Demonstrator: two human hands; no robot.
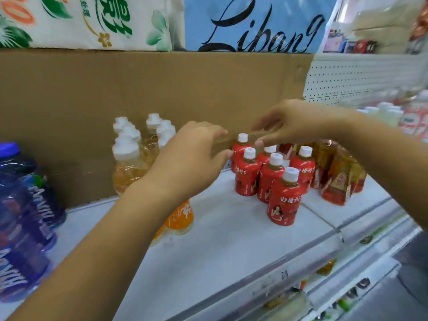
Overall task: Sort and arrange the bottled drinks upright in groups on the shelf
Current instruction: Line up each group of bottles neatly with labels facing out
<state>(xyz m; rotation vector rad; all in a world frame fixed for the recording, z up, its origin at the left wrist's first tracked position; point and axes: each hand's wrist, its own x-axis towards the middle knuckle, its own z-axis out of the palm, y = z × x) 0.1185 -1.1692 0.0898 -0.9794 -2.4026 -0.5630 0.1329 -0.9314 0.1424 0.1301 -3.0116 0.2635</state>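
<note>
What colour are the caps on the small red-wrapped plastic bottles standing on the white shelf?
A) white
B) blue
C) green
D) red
A: every small red-wrapped plastic bottle in the group on the white shelf carries a white screw cap.

I'm looking at a white shelf [231, 246] backed by a brown cardboard sheet [115, 89], with a white pegboard panel [361, 75] to its right. Up top, a floral white pack [92, 22] sits beside a blue pack [254, 22] with black script. A clear price rail [266, 281] runs along the front edge.
</note>
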